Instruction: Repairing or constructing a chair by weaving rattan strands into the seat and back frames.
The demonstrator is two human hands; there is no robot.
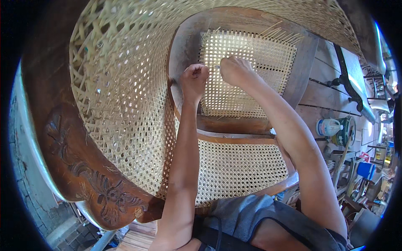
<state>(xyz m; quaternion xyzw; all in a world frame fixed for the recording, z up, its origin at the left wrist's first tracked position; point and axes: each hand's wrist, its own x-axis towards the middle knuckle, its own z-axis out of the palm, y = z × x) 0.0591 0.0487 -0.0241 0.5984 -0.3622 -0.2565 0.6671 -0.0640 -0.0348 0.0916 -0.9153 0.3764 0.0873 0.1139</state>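
A panel of woven cane (251, 92) fills the opening of a wooden frame (188, 37), with loose strand ends sticking up along its far right edge. My left hand (195, 77) is at the panel's left edge, fingers curled and pinched together; whatever is in them is hidden. Over the upper middle of the weave, my right hand (236, 71) is closed on a thin tool (217, 66). Only the tool's slim tip shows, pointing toward my left hand. Rows of small dark gaps show in the weave right of my right hand.
A large curved cane back (121, 96) in carved dark wood (100, 188) rises on the left and arches over the far side. Another cane panel (243, 167) lies nearer me. To the right are a white jug (328, 127), a dark tub (346, 131) and a blue container (366, 170).
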